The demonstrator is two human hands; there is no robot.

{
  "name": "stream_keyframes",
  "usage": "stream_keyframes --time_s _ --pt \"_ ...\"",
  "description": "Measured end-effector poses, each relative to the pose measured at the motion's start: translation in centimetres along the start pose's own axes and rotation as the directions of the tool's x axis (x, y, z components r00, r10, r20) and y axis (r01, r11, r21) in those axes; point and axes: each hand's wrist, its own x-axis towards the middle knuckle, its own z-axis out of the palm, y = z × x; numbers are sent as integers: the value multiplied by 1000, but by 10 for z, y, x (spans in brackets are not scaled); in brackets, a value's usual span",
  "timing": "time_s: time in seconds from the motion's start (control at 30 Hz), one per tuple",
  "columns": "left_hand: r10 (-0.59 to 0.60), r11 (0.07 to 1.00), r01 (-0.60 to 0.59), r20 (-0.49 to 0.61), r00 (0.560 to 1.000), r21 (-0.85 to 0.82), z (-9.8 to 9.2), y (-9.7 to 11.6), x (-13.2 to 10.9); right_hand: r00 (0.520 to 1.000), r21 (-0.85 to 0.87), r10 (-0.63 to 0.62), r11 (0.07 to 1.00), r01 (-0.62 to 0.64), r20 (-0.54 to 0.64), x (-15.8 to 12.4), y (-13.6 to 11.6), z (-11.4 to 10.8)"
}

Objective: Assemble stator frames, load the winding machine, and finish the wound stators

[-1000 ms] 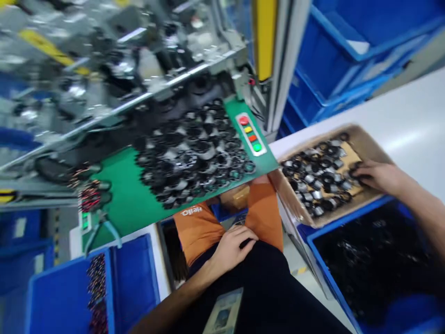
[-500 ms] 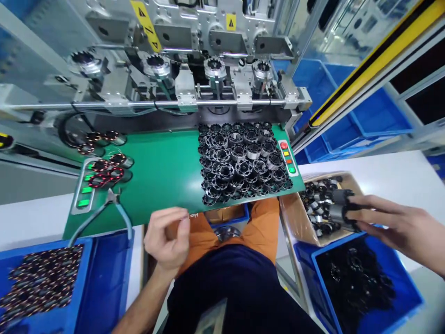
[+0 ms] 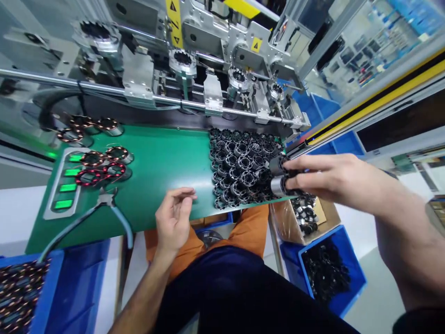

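My right hand (image 3: 323, 176) grips dark-ended motor stator cores (image 3: 277, 186) with silver sides; two show at its fingertips, and any others are hidden by the fingers. It is at the right edge of a block of stacked bare stator cores (image 3: 245, 162) on the green work surface (image 3: 167, 162). Whether the held cores touch the stack I cannot tell. Near the front edge of that surface, my left hand (image 3: 174, 218) hovers with fingers loosely curled, thumb apart, holding nothing. Copper- and red-wound stators (image 3: 116, 170) stand on the left side.
Blue-handled cutters (image 3: 106, 199) lie at the front left beside a panel of green buttons (image 3: 63, 204). A winding machine (image 3: 212, 93) spans the back. At right are a cardboard box (image 3: 327, 215) of cores and a blue bin (image 3: 354, 278); another blue bin (image 3: 55, 278) holds wound stators.
My right hand has moved left from above the cardboard box to the stack's right edge, carrying the stator cores. My left hand has barely moved. The head view has turned.
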Motion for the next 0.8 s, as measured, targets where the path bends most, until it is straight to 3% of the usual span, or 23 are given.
stream_keyframes --time_s 0.13,0.27,0.53,0.8 --pt "12 1000 -10 104 994 -22 -8 -2 1 994 -34 38 999 -35 101 13 42 5" --pt "26 1000 -25 152 988 -6 -9 -6 1 991 -52 3 999 4 133 26 65 16" --pt "37 999 -37 143 989 -3 -4 -3 0 985 2 -63 998 64 163 39 82 30" --pt "21 995 -32 120 993 91 0 0 3 967 -21 19 1000 -14 254 55 79 40"
